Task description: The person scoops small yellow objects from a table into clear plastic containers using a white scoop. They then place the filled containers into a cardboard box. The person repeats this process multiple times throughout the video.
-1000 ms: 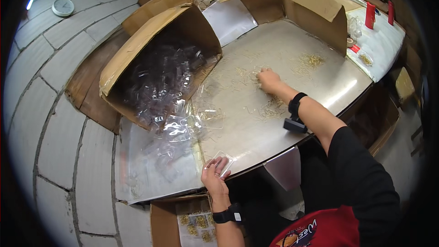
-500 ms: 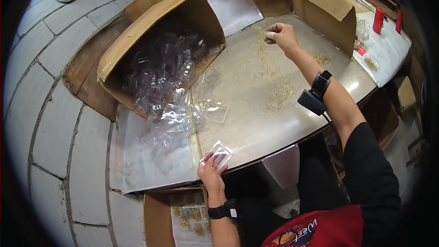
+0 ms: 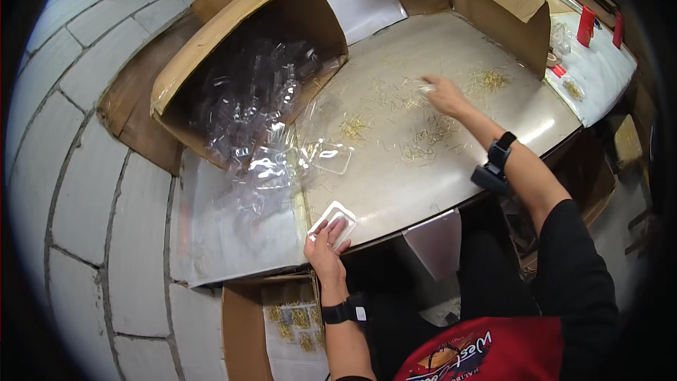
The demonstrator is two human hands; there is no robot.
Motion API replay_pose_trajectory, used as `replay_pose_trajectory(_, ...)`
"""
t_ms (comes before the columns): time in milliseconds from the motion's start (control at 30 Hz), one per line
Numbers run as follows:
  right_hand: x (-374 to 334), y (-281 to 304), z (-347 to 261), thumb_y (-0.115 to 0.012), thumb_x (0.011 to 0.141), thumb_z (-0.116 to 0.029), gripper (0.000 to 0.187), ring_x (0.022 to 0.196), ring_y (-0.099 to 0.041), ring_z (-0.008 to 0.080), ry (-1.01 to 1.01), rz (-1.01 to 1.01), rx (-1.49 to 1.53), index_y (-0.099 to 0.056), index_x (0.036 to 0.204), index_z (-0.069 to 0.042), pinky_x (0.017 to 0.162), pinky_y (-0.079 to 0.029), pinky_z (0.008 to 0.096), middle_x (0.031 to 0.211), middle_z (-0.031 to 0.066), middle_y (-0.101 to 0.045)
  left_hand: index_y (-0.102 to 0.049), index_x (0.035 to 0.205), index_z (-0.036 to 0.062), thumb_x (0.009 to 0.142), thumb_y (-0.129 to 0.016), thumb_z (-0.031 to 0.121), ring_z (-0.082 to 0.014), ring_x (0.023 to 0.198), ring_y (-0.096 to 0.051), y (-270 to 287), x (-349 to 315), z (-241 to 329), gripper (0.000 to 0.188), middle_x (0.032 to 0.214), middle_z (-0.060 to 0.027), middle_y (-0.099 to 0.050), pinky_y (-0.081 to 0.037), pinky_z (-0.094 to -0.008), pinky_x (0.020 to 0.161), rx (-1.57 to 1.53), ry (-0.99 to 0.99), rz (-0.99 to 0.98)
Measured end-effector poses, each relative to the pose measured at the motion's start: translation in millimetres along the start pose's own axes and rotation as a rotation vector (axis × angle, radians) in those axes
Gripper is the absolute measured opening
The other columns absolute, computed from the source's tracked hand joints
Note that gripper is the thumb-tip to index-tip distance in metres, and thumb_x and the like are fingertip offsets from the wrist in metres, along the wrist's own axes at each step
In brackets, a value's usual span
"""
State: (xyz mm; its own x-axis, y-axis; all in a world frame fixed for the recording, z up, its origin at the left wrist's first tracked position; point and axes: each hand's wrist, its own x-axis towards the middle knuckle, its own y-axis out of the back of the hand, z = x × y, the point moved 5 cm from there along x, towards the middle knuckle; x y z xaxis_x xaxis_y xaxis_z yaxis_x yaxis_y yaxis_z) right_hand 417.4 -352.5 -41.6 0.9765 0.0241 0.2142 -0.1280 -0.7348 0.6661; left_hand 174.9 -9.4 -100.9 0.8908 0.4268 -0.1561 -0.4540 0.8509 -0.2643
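Observation:
At the table's near edge my left hand (image 3: 325,250) grips a small clear plastic box (image 3: 341,216), a shallow piece with rounded corners, between thumb and fingers. My right hand (image 3: 441,94) is over the middle of the table, its fingers drawn together among scattered gold-coloured wire pieces (image 3: 405,102). A white wrap covers one of its fingertips; whatever lies between the fingers is too small to make out. Left of that hand sits a denser little heap of gold wire pieces (image 3: 355,127). More clear plastic boxes (image 3: 271,169) lie loose beyond my left hand.
A cardboard box (image 3: 233,49) on its side spills clear boxes onto the table. Cardboard walls (image 3: 501,7) line the far right edge, near another gold heap (image 3: 491,80). Below the table, an open carton (image 3: 245,331) contains several packs of gold pieces. A white side surface (image 3: 599,77) carries red items.
My right hand has come from the far part of the table toward me. A gold heap now shows to its left. The plastic box in my left hand has shifted slightly away from me.

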Motion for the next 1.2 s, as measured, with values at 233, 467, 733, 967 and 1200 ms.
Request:
replay_pose_trajectory(233, -50.8, -45.8, 3.4, -0.043, 0.091, -0.05, 0.066, 0.138, -0.026, 0.0292, 0.234, -0.233, -0.339, -0.034, 0.142, -0.009, 0.114, -0.019, 0.0443, 0.149, 0.0154, -0.027, -0.043, 0.117, -0.004, 0.09, -0.047, 0.012, -0.0315, 0.102, -0.063, -2.3, -5.9, -2.8, 0.032, 0.112, -0.0227, -0.058, -0.055, -0.0291, 0.06, -0.116, -0.038, -0.008)
replay_pose_trajectory(467, -130.5, -67.6, -47.3, -0.045, 0.094, -0.034, 0.052, 0.136, -0.03, 0.0309, 0.266, -0.384, 0.071, -0.042, 0.137, -0.005, 0.112, -0.023, 0.0394, 0.144, 0.0181, -0.036, -0.047, 0.116, 0.0008, 0.088, -0.045, 0.006, -0.0366, 0.092, -0.066, 29.7, -92.4, -35.5, 0.029, 0.113, -0.0204, -0.058, -0.059, -0.0323, 0.06, -0.184, 0.131, -0.085)
replay_pose_trajectory(733, -135.9, -67.4, -42.5, -0.049, 0.091, -0.041, 0.05, 0.131, -0.037, 0.0326, 0.357, -0.136, -0.087, -0.051, 0.13, -0.009, 0.109, -0.028, 0.041, 0.137, 0.0188, -0.045, -0.048, 0.122, -0.0011, 0.098, -0.039, 0.034, -0.0347, 0.093, -0.066, 4.2, -155.4, -175.5, 0.043, 0.117, -0.0211, -0.059, -0.058, -0.0352, 0.063, -0.007, 0.649, -0.406)
replay_pose_trajectory(967, -244.0, -73.1, -86.0, -0.057, 0.072, -0.005, 0.044, 0.128, -0.042, 0.0325, 0.453, -0.048, -0.232, -0.057, 0.117, -0.002, 0.104, -0.036, 0.0396, 0.132, 0.0169, -0.049, -0.045, 0.125, 0.0002, 0.1, -0.029, 0.041, -0.0314, 0.088, -0.068, -55.6, -153.1, -204.6, 0.05, 0.112, -0.0197, -0.062, -0.058, -0.0338, 0.06, -0.172, 0.736, -0.434)
replay_pose_trajectory(1200, -289.4, 16.9, -71.2, -0.058, 0.074, 0.009, 0.031, 0.113, -0.056, 0.0319, 0.422, -0.13, 0.078, -0.064, 0.103, -0.003, 0.093, -0.048, 0.0367, 0.116, 0.0149, -0.06, -0.048, 0.123, -0.0015, 0.1, -0.027, 0.041, -0.0283, 0.084, -0.069, -57.6, -163.6, -199.2, 0.053, 0.105, -0.0187, -0.065, -0.059, -0.0311, 0.054, -0.166, 0.75, -0.538)
